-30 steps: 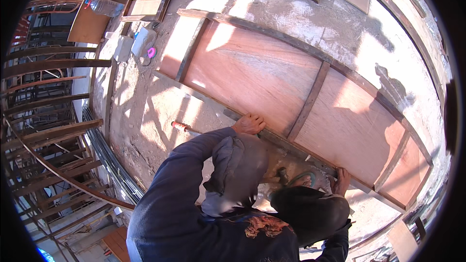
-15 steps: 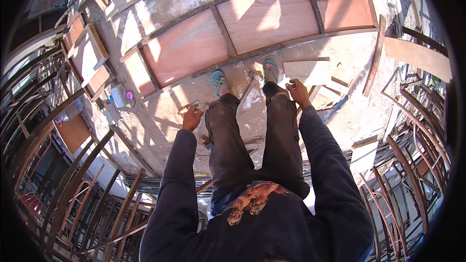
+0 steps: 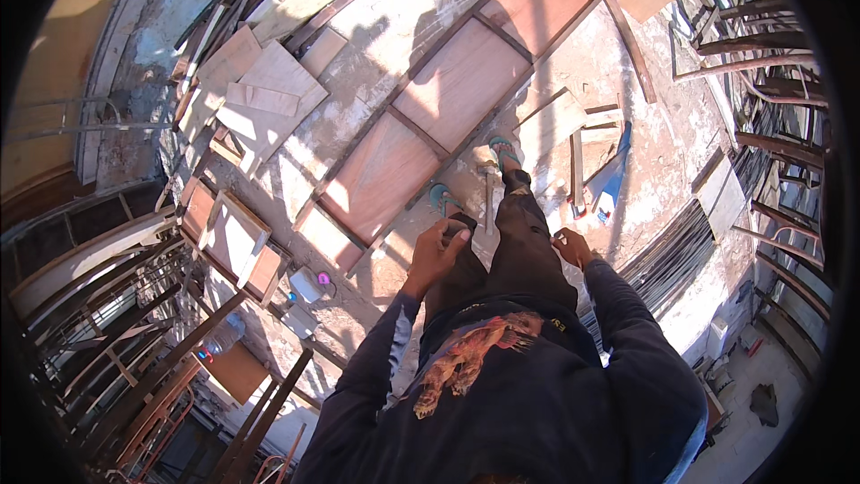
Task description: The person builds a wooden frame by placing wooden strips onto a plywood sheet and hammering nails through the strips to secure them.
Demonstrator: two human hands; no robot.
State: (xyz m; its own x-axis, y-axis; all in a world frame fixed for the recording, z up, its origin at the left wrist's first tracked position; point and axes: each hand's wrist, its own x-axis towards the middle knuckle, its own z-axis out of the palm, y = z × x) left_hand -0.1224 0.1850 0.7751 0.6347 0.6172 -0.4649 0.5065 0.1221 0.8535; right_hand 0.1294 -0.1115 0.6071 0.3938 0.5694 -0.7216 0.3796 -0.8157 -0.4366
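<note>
My left hand (image 3: pixel 435 260) is raised in front of my left thigh, fingers curled in toward the thumb. Whatever it may hold is hidden. My right hand (image 3: pixel 571 247) hangs beside my right thigh, its fingers loosely bent and apart, with nothing seen in them. On the ground between my sandalled feet lies a hammer (image 3: pixel 489 202), handle toward me. Just past my feet stretches a long wooden frame (image 3: pixel 436 151) backed with pinkish plywood panels and divided by crossbars.
Right of my feet lie a plywood offcut (image 3: pixel 550 122), wood strips and a blue object (image 3: pixel 613 181). A smaller panelled frame (image 3: pixel 235 237) and a pink roll (image 3: pixel 323 278) are at left. Thin rods (image 3: pixel 658 255) are stacked at right. Plywood sheets (image 3: pixel 273 94) lie far left.
My view has turned, so the long frame now runs diagonally. My left hand has risen and come inward before my thigh; my right hand sits lower against my leg. My legs are closer together.
</note>
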